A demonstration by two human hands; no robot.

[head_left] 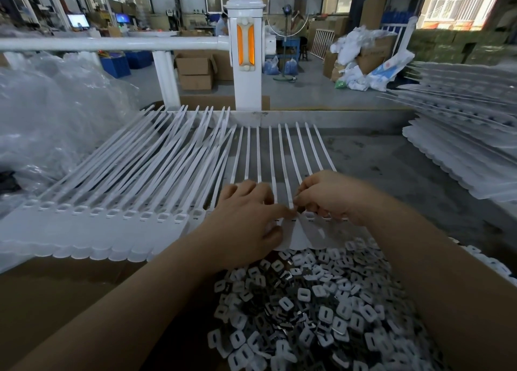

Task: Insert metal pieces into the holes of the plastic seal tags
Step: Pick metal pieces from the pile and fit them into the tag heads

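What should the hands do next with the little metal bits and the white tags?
Probably press the piece home. Both hands meet at one seal tag's head: the left hand rests on it, and the right hand's fingertips pinch at its hole. Whether a metal piece is between them is hidden. Then likely reach into the pile of metal pieces.

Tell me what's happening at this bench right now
A person is fitting metal pieces into a connected strip of white plastic seal tags. The left hand rests on the strip while the right hand works with its fingertips at one tag's head; whether it holds a piece is hidden. The loose pieces lie heaped in a cardboard box below the hands.
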